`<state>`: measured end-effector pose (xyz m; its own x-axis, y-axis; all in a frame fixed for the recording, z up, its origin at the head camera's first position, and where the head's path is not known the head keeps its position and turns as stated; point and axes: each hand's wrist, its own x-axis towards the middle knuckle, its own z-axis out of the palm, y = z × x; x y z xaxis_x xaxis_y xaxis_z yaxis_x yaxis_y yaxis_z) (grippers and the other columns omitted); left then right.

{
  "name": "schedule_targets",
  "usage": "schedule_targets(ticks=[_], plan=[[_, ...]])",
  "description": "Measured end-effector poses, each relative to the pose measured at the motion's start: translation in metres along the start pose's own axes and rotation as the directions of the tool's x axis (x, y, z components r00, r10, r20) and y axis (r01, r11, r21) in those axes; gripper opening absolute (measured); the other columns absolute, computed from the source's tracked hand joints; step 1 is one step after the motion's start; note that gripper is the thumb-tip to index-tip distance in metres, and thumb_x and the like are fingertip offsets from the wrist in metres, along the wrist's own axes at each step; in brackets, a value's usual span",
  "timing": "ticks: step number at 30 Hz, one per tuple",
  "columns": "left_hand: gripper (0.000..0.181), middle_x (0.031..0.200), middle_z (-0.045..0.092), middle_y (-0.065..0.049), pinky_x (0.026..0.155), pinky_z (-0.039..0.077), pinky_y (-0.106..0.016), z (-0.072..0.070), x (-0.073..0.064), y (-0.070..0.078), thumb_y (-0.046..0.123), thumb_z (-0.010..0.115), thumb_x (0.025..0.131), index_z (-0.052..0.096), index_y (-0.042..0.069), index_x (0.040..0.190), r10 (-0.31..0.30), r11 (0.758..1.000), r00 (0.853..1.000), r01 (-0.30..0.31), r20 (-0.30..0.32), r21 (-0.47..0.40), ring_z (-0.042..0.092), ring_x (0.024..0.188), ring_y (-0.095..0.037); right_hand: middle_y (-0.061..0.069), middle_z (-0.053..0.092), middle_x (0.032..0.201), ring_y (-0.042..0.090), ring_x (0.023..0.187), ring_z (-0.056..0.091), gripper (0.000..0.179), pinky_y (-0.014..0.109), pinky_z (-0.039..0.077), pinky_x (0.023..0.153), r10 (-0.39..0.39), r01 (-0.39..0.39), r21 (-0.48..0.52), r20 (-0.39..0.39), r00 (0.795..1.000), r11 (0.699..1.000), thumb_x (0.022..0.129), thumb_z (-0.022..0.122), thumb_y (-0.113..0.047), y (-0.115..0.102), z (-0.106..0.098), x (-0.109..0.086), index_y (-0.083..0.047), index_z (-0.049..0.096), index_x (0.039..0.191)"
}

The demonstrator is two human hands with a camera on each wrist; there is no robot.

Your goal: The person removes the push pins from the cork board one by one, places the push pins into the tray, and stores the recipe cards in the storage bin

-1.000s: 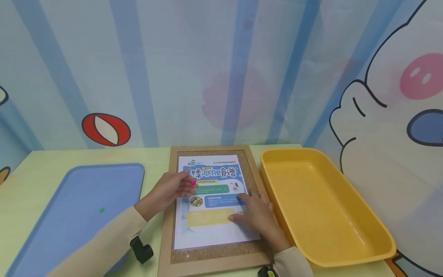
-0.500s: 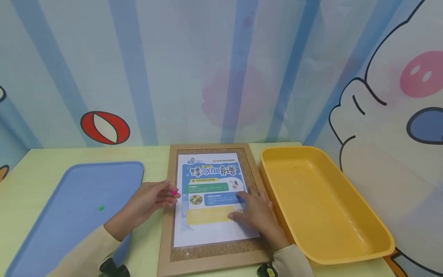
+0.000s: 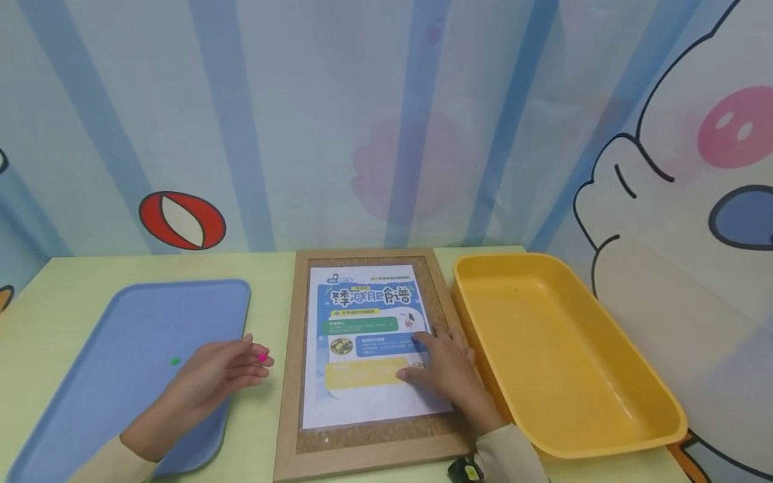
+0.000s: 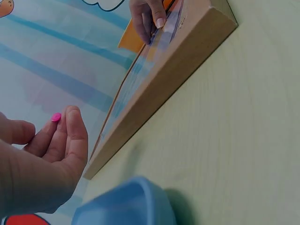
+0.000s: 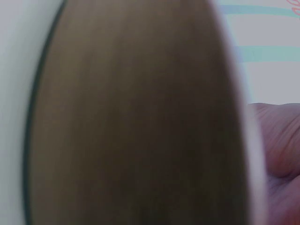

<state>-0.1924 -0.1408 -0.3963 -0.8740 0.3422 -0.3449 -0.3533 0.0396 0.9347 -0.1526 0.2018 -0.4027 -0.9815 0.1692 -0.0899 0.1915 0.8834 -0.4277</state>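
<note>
My left hand [image 3: 208, 376] is over the right edge of the blue tray, fingers bent, with a small pink thumbtack [image 4: 56, 117] at its fingertips. A small green piece [image 3: 176, 361] lies on the tray. To the right, a printed paper sheet [image 3: 356, 409] lies on a wood-framed cork board [image 3: 362, 439]. My right hand [image 3: 449, 372] rests spread on the sheet's right side, its thumb and index apart. A small dark-and-white spot [image 3: 335, 276] shows at the sheet's top left corner. The right wrist view is mostly filled by a blurred brown surface, with part of a hand at its right edge.
The blue tray [image 3: 139, 315] stands on the pale yellow table [image 3: 268, 288] left of the board. A deep yellow tray [image 3: 561, 349] stands close against the board's right side. A printed curtain [image 3: 326, 134] rises behind the table.
My left hand has moved left and toward me, off the board to the blue tray's right edge, carrying the pink thumbtack. My right hand has stayed on the sheet.
</note>
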Motion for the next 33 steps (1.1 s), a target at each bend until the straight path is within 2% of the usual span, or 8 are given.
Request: schedule_targets(ticks=[7,11,19,25,28,33], plan=[[0.028,0.093,0.074,0.001,0.081,0.059,-0.026,-0.026,-0.009,-0.011,0.023,0.047,0.106,0.069,0.007,0.1,0.006,0.99,1.0,-0.006,0.002,-0.137,0.072,0.087,-0.011,0.02,0.036,0.158,0.042,0.142,0.031,0.069,0.063,0.028,0.11,0.003,-0.003,-0.001,-0.003,1.0,1.0,0.076,0.086,-0.036,0.0,0.0,0.0,-0.015,0.061,0.136],[0.025,0.092,0.074,0.003,0.08,0.059,-0.026,-0.039,-0.014,-0.017,0.022,0.049,0.106,0.07,0.012,0.097,0.0,0.99,1.0,-0.004,-0.027,-0.143,0.072,0.085,-0.009,0.02,0.037,0.158,0.041,0.14,0.033,0.069,0.062,0.029,0.109,-0.001,0.001,-0.014,-0.003,1.0,1.0,0.076,0.086,-0.036,0.0,0.0,0.0,-0.015,0.061,0.137],[0.013,0.095,0.077,0.001,0.081,0.059,-0.027,-0.06,-0.02,-0.028,0.018,0.058,0.102,0.07,0.013,0.102,0.008,0.991,0.997,-0.018,-0.072,-0.131,0.073,0.088,-0.01,0.02,0.038,0.157,0.041,0.14,0.033,0.07,0.062,0.03,0.108,0.003,-0.003,-0.022,0.0,1.0,1.0,0.076,0.086,-0.037,-0.001,0.001,0.001,-0.015,0.061,0.137],[0.018,0.092,0.078,0.0,0.08,0.059,-0.026,-0.076,-0.025,-0.034,0.008,0.058,0.1,0.073,0.017,0.094,0.031,0.987,0.997,-0.042,-0.075,-0.155,0.074,0.087,-0.01,0.02,0.037,0.157,0.041,0.138,0.034,0.07,0.061,0.03,0.107,0.002,-0.002,-0.021,-0.002,1.0,1.0,0.076,0.086,-0.037,-0.001,0.001,0.0,-0.015,0.061,0.137],[0.021,0.091,0.078,-0.001,0.079,0.059,-0.026,-0.085,-0.029,-0.035,0.005,0.058,0.099,0.073,0.016,0.092,0.022,0.984,0.998,-0.033,-0.065,-0.174,0.075,0.086,-0.011,0.02,0.038,0.157,0.041,0.139,0.033,0.069,0.062,0.03,0.108,-0.003,0.003,-0.019,-0.006,1.0,1.0,0.076,0.086,-0.036,-0.001,0.0,0.0,-0.015,0.061,0.137],[0.022,0.089,0.078,-0.002,0.078,0.06,-0.027,-0.096,-0.032,-0.038,0.002,0.058,0.098,0.075,0.015,0.092,0.015,0.989,0.998,-0.023,-0.056,-0.148,0.075,0.084,-0.012,0.02,0.037,0.157,0.042,0.141,0.032,0.069,0.063,0.029,0.109,-0.006,0.006,-0.016,-0.004,1.0,1.0,0.076,0.086,-0.036,-0.001,0.0,-0.001,-0.014,0.061,0.137]])
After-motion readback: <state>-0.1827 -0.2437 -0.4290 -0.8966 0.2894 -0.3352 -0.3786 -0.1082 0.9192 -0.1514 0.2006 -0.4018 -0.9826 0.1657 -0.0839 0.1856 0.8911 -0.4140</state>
